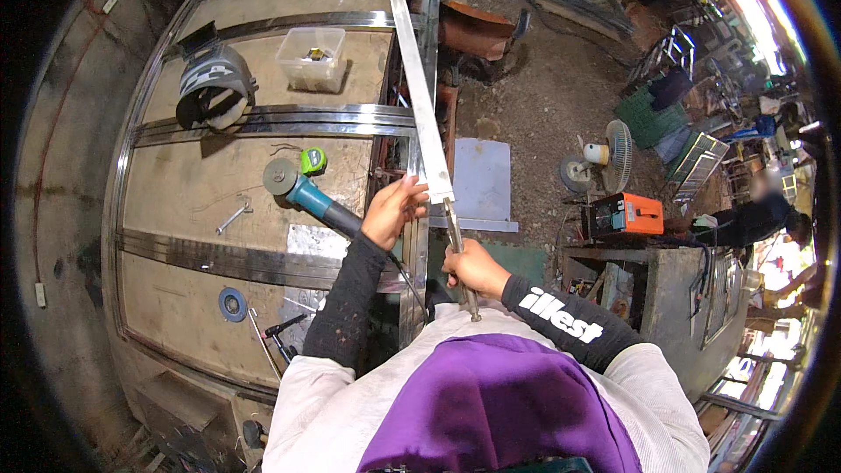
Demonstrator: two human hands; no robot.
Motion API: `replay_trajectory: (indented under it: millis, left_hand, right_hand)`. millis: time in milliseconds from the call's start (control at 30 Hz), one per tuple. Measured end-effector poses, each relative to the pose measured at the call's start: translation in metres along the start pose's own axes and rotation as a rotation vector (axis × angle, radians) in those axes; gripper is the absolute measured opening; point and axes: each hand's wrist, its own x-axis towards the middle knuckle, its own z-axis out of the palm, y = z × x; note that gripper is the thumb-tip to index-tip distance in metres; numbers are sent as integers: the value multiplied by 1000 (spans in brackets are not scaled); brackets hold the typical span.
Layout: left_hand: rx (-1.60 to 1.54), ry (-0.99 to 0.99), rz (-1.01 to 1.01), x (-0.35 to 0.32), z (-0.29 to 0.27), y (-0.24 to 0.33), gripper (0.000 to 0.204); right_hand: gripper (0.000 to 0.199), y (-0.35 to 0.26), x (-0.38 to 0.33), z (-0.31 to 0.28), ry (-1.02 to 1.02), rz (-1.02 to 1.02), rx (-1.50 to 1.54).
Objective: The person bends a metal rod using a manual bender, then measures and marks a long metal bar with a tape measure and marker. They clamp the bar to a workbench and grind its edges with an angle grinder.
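A long, pale metal bar (416, 79) runs from the far edge of the workbench toward me, along the right side of a shiny metal frame (342, 123). My left hand (396, 212) is at the bar's near end, fingers stretched out beside its left edge; whether they touch it I cannot tell. My right hand (477, 269) is closed around a long, slim metal hand tool (455, 232), whose exact kind is unclear. The tool's far tip meets or lies just under the bar's end. Its rounded near end points at my shirt.
On the bench lie an angle grinder (317, 201), green tape measure (313, 159), wrench (233, 218), grinding disc (233, 304), welding helmet (215, 92) and clear plastic box (313, 60). Rightward stand a fan (618, 156), an orange machine (626, 214) and a grey cabinet (683, 298). Another person (760, 219) is at far right.
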Motion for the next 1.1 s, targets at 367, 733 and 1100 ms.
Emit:
replay_trajectory:
  millis: [367,733,1100]
  left_hand:
    - [236,-60,-4,59,52,27,12]
    - [272,-139,-163,66,64,45,13]
    - [308,-331,-265,85,63,62,15]
  right_hand:
    - [16,-9,-6,27,73,-100,345]
    - [52,-24,33,81,156,-511,574]
    - [59,-40,57,99,466,-489,607]
